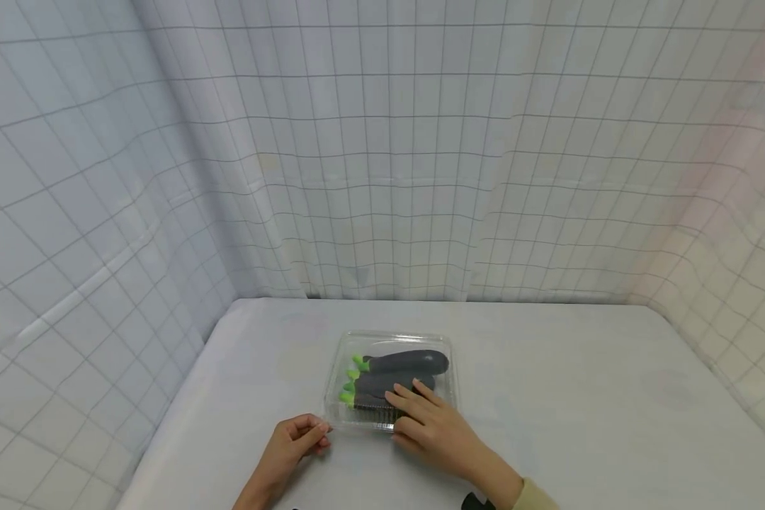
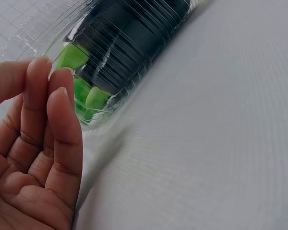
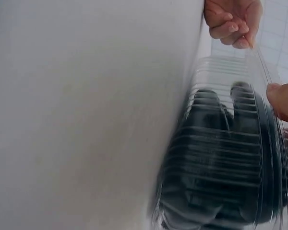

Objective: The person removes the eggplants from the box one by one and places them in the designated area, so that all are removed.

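Note:
A clear plastic clamshell container [image 1: 335, 418] lies on the white table, with several dark eggplants [image 1: 408, 362] inside, their green stem ends [image 2: 73, 56] toward the left. My left hand [image 1: 293, 445] pinches the container's near left corner between thumb and fingertips; the left wrist view shows the fingertips meeting there. Across the top near the front right, my right hand [image 1: 430, 432] rests with fingers extended and spread on the lid. Its thumb [image 3: 283, 101] lies along the front rim. Ribbed clear side walls [image 3: 225, 139] show the eggplants through them. Part of the lid is hidden under the right hand.
The white table [image 1: 580, 397] extends on both sides of the container. White grid-patterned curtains [image 1: 382, 177] hang behind the table and along its left and right sides. A small black object [image 1: 477, 501] shows near the right wrist.

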`<state>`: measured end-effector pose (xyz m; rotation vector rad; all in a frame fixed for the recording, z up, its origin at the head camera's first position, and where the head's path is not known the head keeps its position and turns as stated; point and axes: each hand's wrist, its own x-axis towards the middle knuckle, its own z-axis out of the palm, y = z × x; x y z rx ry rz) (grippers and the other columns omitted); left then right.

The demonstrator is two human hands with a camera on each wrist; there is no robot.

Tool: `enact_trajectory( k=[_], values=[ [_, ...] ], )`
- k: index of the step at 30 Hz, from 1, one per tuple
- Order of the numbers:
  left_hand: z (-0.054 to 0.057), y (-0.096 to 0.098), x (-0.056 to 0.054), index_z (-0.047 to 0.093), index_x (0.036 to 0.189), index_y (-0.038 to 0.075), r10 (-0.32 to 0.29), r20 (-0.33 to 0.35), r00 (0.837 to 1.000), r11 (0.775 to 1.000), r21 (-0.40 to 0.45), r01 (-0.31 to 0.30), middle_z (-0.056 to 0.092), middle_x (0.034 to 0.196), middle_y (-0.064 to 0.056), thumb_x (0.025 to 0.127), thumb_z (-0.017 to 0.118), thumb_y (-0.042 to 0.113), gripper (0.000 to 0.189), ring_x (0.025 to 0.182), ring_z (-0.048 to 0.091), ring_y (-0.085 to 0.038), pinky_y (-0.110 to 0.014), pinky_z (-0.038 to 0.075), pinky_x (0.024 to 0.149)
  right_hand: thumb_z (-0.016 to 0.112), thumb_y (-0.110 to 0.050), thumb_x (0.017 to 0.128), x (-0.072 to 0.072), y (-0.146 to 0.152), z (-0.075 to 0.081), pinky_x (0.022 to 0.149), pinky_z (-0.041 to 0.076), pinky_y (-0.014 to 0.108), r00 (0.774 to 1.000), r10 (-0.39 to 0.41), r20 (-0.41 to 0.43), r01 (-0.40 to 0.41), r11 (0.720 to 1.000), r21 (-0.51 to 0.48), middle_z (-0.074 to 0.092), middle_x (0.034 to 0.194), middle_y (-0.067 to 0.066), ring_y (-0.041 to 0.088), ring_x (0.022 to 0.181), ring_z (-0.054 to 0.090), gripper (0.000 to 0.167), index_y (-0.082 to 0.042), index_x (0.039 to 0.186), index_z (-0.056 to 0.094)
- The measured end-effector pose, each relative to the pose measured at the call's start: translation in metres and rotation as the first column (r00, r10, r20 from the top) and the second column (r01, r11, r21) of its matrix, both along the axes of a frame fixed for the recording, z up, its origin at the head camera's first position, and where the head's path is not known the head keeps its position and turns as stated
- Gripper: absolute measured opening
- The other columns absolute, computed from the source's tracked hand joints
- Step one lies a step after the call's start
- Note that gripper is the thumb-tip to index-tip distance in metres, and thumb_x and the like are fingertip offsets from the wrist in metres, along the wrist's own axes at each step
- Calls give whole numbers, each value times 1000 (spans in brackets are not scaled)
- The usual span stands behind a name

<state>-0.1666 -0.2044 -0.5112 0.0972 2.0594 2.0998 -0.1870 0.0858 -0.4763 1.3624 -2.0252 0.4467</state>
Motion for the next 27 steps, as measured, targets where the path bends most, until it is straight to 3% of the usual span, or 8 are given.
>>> enact_trajectory(
  k=[12,20,27],
  values=[
    [1,-2,-1,63,93,-6,-4,31,999,1000,19,4,65,89,-13,92,63,12,18,76,62,-13,-28,52,69,76,-19,81,-5,28,2,95,40,47,998,68,6,-68,997,-29,58,126,13,29,119,52,12,-14,84,66],
    [0,-4,0,63,92,-5,3,51,999,1000,25,-4,65,90,-12,92,63,11,17,76,61,-13,-28,52,70,82,-20,73,-5,49,-2,97,38,47,999,20,32,-18,998,-55,57,128,11,31,119,51,17,-19,81,67],
    [1,-2,-1,64,90,-3,22,46,999,1000,20,-22,64,85,-11,92,64,13,16,75,61,-13,-28,51,69,82,-22,74,-6,64,-5,95,41,41,997,29,74,-23,996,-85,56,130,10,30,117,53,18,-19,86,68]
  ],
)
